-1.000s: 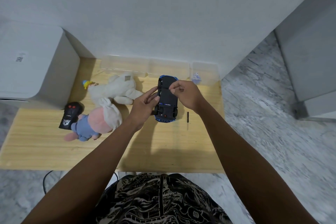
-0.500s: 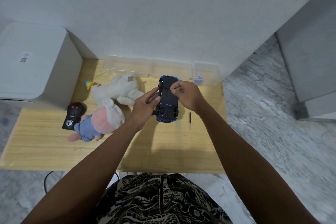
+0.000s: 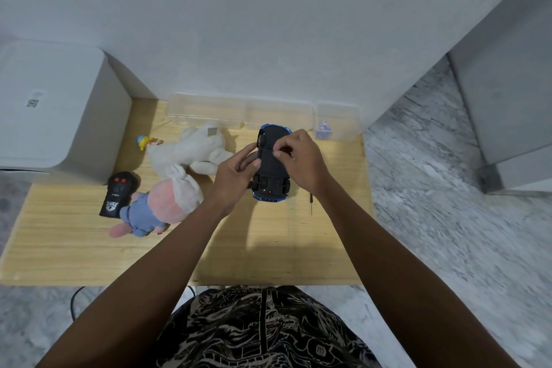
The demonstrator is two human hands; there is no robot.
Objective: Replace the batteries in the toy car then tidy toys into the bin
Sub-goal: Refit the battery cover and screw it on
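Note:
The blue toy car (image 3: 270,179) lies upside down, its black underside up, above the wooden table (image 3: 268,242). My left hand (image 3: 236,176) grips its left side, thumb and fingers against the chassis. My right hand (image 3: 301,158) rests on the underside with curled fingertips pinching at the middle of the chassis; what they pinch is too small to tell. A small screwdriver (image 3: 311,203) lies on the table just right of the car.
A white plush toy (image 3: 191,152), a pink and blue plush doll (image 3: 155,206), a black remote control (image 3: 118,193) and a small yellow toy (image 3: 143,142) lie to the left. Clear plastic bins (image 3: 245,112) line the wall; one (image 3: 337,122) holds a small item. A white box (image 3: 53,110) stands far left.
My right hand's fingers have shifted slightly toward the middle of the car's underside. The left hand keeps its hold on the car. The view has shifted a little.

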